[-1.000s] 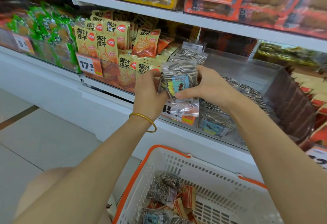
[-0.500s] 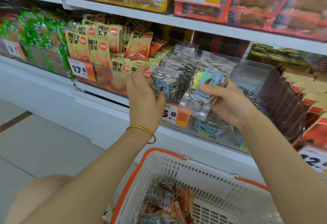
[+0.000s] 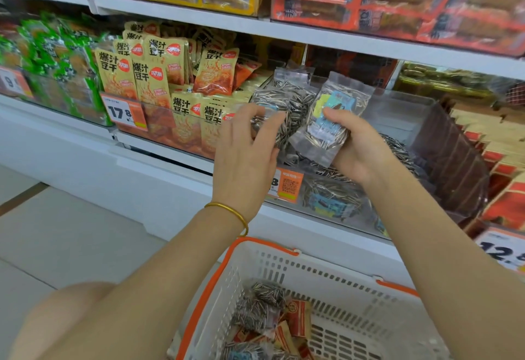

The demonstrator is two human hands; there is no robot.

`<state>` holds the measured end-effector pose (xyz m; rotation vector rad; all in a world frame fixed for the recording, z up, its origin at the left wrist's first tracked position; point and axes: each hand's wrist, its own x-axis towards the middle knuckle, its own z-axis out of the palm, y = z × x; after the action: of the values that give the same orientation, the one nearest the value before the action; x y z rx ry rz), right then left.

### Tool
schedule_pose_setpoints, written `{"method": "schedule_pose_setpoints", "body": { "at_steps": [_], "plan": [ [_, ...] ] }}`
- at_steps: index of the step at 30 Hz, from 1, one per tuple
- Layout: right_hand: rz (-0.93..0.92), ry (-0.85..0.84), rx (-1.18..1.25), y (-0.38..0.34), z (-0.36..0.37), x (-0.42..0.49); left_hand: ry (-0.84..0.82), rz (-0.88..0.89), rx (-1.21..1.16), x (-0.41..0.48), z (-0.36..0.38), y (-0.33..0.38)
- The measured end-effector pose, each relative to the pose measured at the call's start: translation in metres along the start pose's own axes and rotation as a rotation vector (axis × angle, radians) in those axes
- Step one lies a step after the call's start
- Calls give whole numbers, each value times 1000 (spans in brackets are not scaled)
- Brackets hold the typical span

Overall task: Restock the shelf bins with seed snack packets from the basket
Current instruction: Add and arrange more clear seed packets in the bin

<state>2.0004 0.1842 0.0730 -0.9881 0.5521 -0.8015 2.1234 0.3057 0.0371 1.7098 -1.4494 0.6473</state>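
1 seed packet (image 3: 332, 116) is gripped in the right hand (image 3: 363, 149) and a 2nd packet (image 3: 270, 99) is pinched in the left hand (image 3: 247, 149), both held over the near side of the clear bin (image 3: 397, 104). Probably best lowered in upright, label facing near, not dropped flat. The right one's long axis is held near vertical, with the top seal pointed up and slightly right.

White shelving (image 3: 312, 36) spans the frame, upper tier above, plain plinth (image 3: 159, 178) below. Pale tiled floor (image 3: 65, 246) at lower left carries one brown strip (image 3: 21, 199). Lighting even, diffuse.
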Motion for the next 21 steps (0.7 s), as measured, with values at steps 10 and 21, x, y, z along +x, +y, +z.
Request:
{"method": "schedule_pose_setpoints", "body": {
  "at_steps": [10,21],
  "plan": [
    [116,-113,82,7,18,18,-2,5,48,10,1,-7],
    [125,-55,127,2,1,19,29,-4,13,8,-3,-6]
  ]
}}
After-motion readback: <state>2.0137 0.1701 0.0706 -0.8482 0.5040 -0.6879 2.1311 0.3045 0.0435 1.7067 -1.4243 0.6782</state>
